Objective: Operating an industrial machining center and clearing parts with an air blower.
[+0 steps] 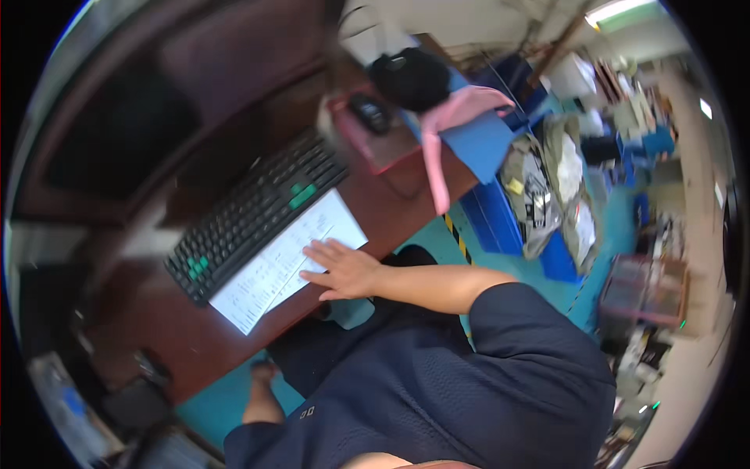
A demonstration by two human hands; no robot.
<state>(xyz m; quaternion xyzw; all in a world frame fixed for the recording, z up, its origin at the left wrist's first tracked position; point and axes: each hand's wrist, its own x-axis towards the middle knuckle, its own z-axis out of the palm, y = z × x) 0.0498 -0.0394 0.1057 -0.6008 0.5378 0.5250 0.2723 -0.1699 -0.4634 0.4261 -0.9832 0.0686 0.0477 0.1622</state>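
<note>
Across the desk (180,344), paper (281,270) slanted near-left to far-right under the spread right hand (344,272), the left hand (264,370) apart, grip unclear.

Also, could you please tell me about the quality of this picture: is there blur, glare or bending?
In the head view, the white printed paper sheets look soft, their print unreadable; the black keyboard with green keys is blurred too; the white ceiling light is washed out; the large dark monitor's edges bow near the black rim.
</note>
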